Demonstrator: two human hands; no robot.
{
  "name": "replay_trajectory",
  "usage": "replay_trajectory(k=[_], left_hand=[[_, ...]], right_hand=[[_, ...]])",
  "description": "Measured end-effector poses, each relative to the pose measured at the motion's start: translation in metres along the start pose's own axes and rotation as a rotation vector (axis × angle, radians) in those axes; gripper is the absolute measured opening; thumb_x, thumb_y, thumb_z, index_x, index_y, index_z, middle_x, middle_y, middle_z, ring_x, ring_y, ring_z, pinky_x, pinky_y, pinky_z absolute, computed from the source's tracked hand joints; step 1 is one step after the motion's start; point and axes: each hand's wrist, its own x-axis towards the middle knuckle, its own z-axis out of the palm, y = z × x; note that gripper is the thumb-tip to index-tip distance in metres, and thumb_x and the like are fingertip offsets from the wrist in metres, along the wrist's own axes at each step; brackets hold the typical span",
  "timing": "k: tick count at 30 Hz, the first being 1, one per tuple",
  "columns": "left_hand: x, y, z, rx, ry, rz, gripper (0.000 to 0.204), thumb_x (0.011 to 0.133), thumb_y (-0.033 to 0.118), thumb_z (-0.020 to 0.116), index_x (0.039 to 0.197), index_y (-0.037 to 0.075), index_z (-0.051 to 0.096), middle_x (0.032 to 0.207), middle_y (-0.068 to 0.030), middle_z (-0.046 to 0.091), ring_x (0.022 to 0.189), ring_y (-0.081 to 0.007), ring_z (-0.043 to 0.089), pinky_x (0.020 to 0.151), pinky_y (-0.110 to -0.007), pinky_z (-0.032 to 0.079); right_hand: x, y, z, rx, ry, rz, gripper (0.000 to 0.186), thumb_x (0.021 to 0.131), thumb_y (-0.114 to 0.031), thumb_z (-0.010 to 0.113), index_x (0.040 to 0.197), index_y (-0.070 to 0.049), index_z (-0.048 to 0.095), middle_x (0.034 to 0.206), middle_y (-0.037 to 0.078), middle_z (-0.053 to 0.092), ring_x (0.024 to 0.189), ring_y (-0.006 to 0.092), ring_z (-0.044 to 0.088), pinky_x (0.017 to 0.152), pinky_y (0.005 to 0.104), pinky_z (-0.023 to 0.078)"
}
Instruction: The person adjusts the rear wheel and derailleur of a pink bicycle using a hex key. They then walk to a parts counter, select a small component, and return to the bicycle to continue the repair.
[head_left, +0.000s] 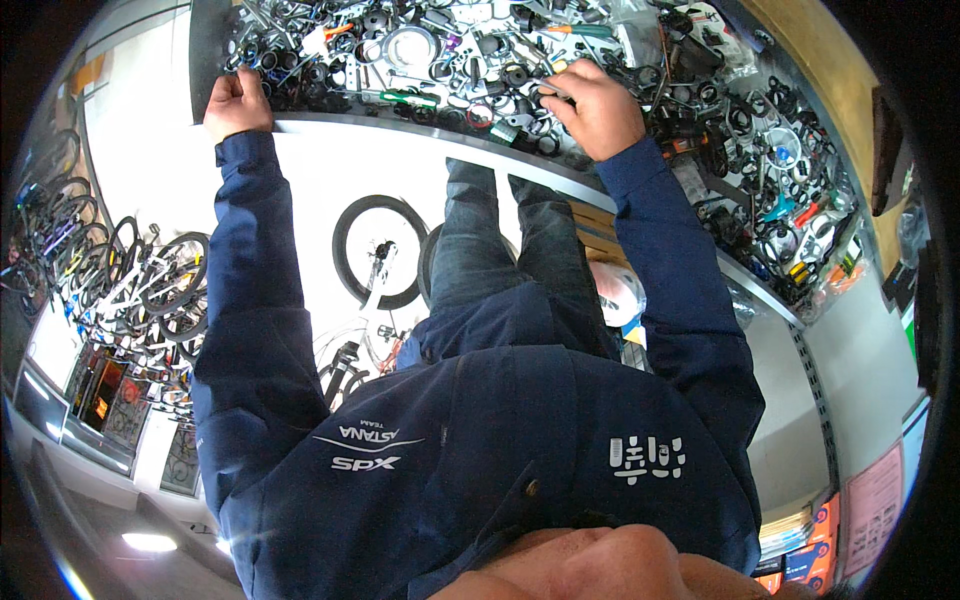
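Small grey part point(556, 91) pinched in right hand point(602, 110) (thumb and fingertips), over parts tray point(450, 139); left hand point(238, 106) curled closed, well apart, at tray edge.

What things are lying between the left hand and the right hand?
In the head view, a crowded heap of small loose parts lies between the left hand and the right hand, with a slender green object among them.
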Motion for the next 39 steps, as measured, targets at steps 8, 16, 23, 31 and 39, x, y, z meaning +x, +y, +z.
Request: replay_trajectory(k=[8,16,23,31,39], left_hand=[[-0.003,0.009,-0.001,-0.026,-0.006,0.003,0.04,0.097,0.032,0.07,0.073,0.002,0.065,0.062,-0.0043,0.066,0.055,-0.0112,0.057,0.057,-0.03,0.047],[-0.001,0.004,0.001,-0.031,-0.005,0.006,0.04,0.097,0.032,0.07,0.073,0.001,0.065,0.061,-0.0028,0.064,0.056,-0.0103,0.056,0.057,-0.029,0.047],[0.001,0.0,0.001,0.008,0.02,0.02,0.038,0.096,0.032,0.071,0.074,0.001,0.067,0.061,-0.0036,0.064,0.056,-0.0116,0.055,0.057,-0.03,0.047],[0.003,0.0,0.001,-0.014,-0.031,-0.002,0.04,0.095,0.035,0.071,0.074,0.003,0.064,0.064,-0.0036,0.064,0.058,-0.0105,0.054,0.059,-0.03,0.046],[0.007,-0.011,0.002,0.002,-0.042,0.016,0.04,0.095,0.036,0.072,0.073,0.004,0.063,0.063,-0.0031,0.063,0.057,-0.0115,0.053,0.057,-0.032,0.046]], right_hand=[[-0.022,0.024,-0.036,0.601,0.003,0.392,0.024,0.098,-0.026,0.071,0.114,-0.009,0.074,0.093,0.004,0.074,0.083,0.0147,0.07,0.077,0.033,0.056],[-0.055,0.049,-0.095,0.927,0.167,0.601,0.035,0.107,-0.036,0.057,0.129,-0.011,0.066,0.077,-0.007,0.046,0.062,0.0028,0.034,0.053,0.0207,0.027],[-0.084,0.067,-0.1,0.779,0.229,0.72,0.042,0.102,-0.048,0.064,0.11,-0.007,0.064,0.076,-0.006,0.045,0.062,0.0034,0.038,0.052,0.0209,0.028],[-0.109,0.076,-0.088,0.743,0.476,0.859,0.046,0.097,-0.054,0.069,0.094,-0.008,0.065,0.071,-0.004,0.051,0.06,0.0059,0.043,0.052,0.0252,0.036],[-0.105,0.068,-0.07,0.746,0.369,0.818,0.042,0.096,-0.049,0.071,0.096,-0.007,0.069,0.072,-0.001,0.059,0.063,0.0103,0.055,0.059,0.0284,0.046]])
